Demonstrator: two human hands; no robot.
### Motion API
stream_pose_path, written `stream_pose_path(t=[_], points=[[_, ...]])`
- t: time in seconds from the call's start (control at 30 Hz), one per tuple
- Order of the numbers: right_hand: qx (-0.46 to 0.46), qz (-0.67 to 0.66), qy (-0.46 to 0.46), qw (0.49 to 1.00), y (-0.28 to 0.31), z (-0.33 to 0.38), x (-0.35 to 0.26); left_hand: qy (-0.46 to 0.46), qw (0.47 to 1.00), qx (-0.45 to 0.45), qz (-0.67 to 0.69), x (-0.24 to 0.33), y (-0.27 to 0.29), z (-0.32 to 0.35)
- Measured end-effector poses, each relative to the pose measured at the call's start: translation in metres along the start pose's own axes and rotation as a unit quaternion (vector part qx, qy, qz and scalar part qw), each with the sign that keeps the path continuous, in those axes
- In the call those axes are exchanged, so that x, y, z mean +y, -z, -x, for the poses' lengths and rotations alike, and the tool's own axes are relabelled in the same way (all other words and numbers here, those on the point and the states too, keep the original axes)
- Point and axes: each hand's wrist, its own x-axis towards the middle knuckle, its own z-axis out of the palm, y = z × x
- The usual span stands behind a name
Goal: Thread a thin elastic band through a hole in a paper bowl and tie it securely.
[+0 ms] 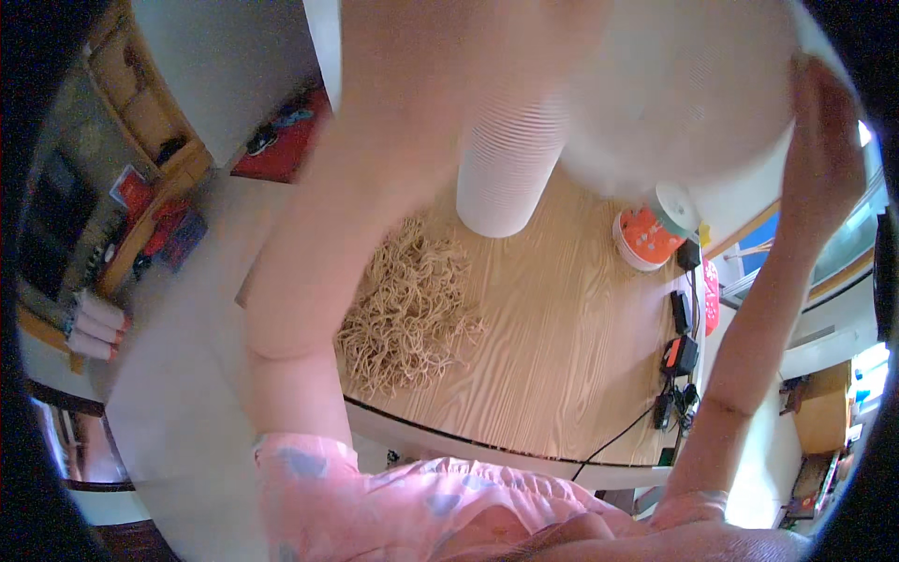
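My right hand (829, 140) is raised at the upper right, its fingers closed on the edge of a large, blurred whitish round thing (684, 103). It is too close and smeared for me to tell its kind. My left arm reaches up across the view, and my left hand (534, 42) is a blur at the top, near that pale thing; its fingers cannot be made out. Below it, a tall stack of white disposable cups (506, 183) rises from the wooden table (552, 328). A loose pile of thin, tan, string-like strands (412, 314) lies beside my left forearm.
An orange-and-white tub (644, 239) with a pale round item (674, 208) on it stands at the table's far right. Black adapters (679, 356) and a cable line the right edge. A red mat (281, 155) with shoes lies on the floor at far left.
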Motion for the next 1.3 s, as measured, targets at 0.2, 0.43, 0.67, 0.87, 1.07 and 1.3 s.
stream_pose_path(t=[0.2,0.43,0.67,0.87,1.07,1.3], points=[[-0.333,-0.302,-0.406,0.796,0.075,0.166,-0.093,0.385,0.838,-0.309,0.232,-0.005,-0.035,0.204],[-0.407,-0.367,-0.543,0.636,0.129,0.259,-0.14,0.521,0.759,-0.237,0.31,0.035,-0.031,0.31],[-0.263,-0.429,-0.686,0.525,0.171,0.285,-0.157,0.505,0.817,-0.144,0.238,0.069,-0.02,0.343],[-0.25,-0.417,-0.692,0.534,0.199,0.291,-0.17,0.422,0.884,-0.097,0.175,0.085,-0.01,0.337],[-0.241,-0.443,-0.684,0.527,0.203,0.295,-0.171,0.409,0.898,-0.094,0.137,0.088,-0.011,0.334],[-0.249,-0.454,-0.638,0.57,0.203,0.282,-0.172,0.547,0.788,-0.064,0.276,0.067,-0.016,0.339]])
